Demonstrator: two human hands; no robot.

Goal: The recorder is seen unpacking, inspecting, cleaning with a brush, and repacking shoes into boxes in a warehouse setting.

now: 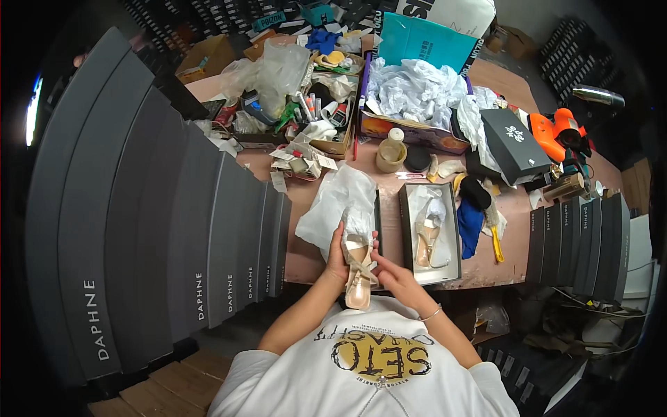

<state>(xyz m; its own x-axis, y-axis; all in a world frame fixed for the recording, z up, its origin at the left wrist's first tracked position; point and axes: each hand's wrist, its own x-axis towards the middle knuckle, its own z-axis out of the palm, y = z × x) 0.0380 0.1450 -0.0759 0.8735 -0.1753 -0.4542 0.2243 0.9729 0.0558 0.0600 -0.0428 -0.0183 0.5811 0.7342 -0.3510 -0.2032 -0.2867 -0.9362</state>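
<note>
A beige sandal (358, 272) with crossed straps hangs in front of my chest, white paper stuffed in its far end. My left hand (338, 258) is closed around its left side, with fingertips showing past the right edge. From the right, my right hand (396, 276) brings its thumb and index finger against the sandal's strap. Just right of my hands, a matching sandal (424, 244) lies with paper in an open grey shoebox (453, 267). Crumpled white tissue paper (326, 208) spreads beyond my left hand, partly over a dark box edge.
Stacked grey shoeboxes (167, 208) rise at the left, with another stack (580, 243) at the right. A purple box of crumpled paper (417, 83) stands behind a jar (391, 154). A yellow-handled brush (497, 243), blue cloth (471, 226) and orange heat gun (566, 128) lie to the right.
</note>
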